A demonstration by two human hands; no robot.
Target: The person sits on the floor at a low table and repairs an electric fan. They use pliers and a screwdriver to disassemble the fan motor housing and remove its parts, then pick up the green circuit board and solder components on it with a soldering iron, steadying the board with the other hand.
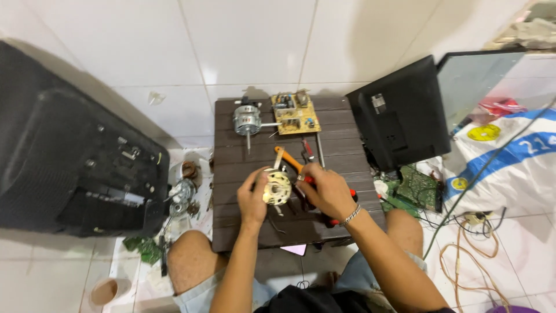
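My left hand (253,199) grips the left side of a cream-coloured round motor part (276,186) held just above a small dark wooden table (231,156). My right hand (325,191), with a metal bracelet at the wrist, holds the part's right side, fingers curled at its edge. An orange-handled tool (287,159) lies on the table just behind the part. A red-handled tool (352,193) pokes out from under my right hand.
A metal fan motor with a shaft (248,119) and a yellow circuit board (295,113) lie at the table's far edge. Black TV casings stand left (69,162) and right (402,116). Motor parts (182,194), green boards (418,188) and cables (469,243) litter the tiled floor.
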